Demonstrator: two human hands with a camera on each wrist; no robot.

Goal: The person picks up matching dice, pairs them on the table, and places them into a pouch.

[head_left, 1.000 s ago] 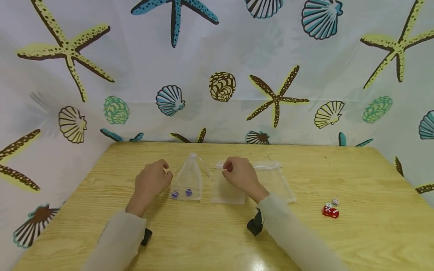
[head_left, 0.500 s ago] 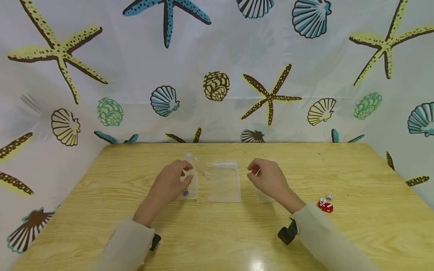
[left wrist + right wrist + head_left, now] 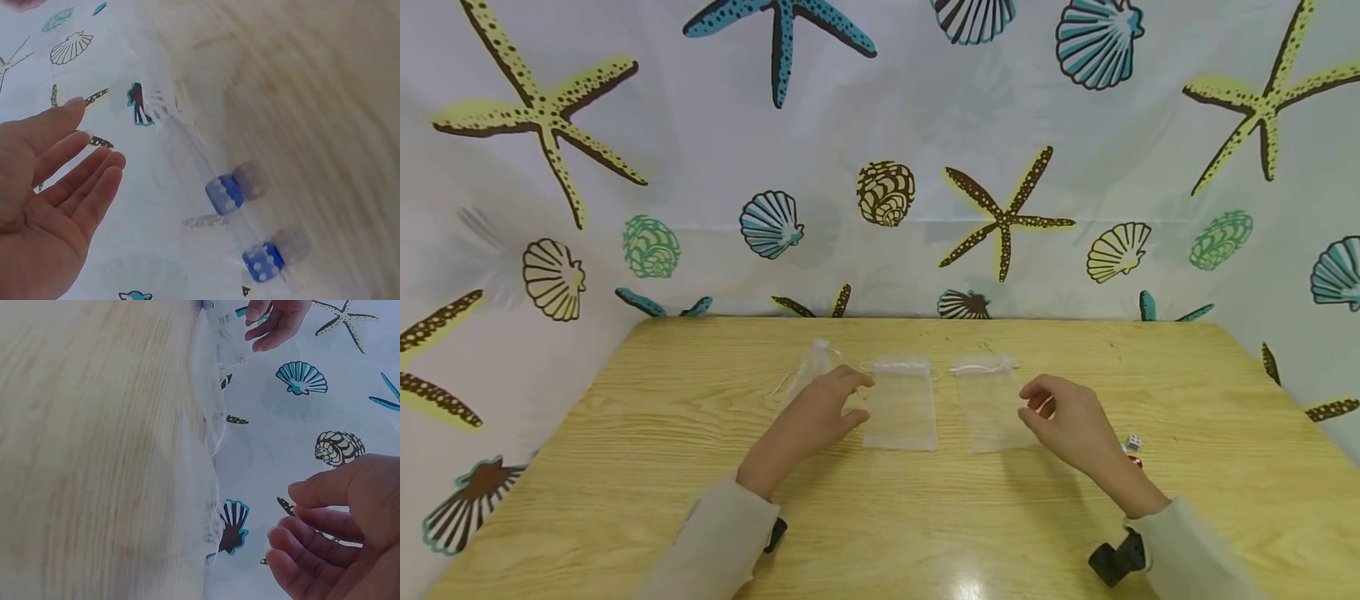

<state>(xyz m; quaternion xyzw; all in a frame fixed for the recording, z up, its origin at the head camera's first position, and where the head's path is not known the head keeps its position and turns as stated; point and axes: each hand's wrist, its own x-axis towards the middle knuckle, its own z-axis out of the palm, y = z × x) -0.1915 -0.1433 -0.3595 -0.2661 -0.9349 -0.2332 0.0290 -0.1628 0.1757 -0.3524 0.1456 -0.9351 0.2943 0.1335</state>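
Note:
My left hand, fingers loosely bent and holding nothing, hovers between a cinched sheer drawstring bag and a flat sheer bag in the head view. Two blue dice lie in the cinched bag in the left wrist view; the left hand hides them from the head camera. Over the right edge of another flat sheer bag is my right hand, its fingers relaxed and holding nothing. Just beyond that hand, a white die and a red die show, partly covered by it.
All of it lies on a light wooden table. Behind the table's far edge hangs a white cloth printed with starfish and shells. Thin drawstrings trail from the bags' tops.
Both hands have moved right: the left from beside the cinched bag to across it, the right from over the flat bags toward the dice. The bags lie where they were.

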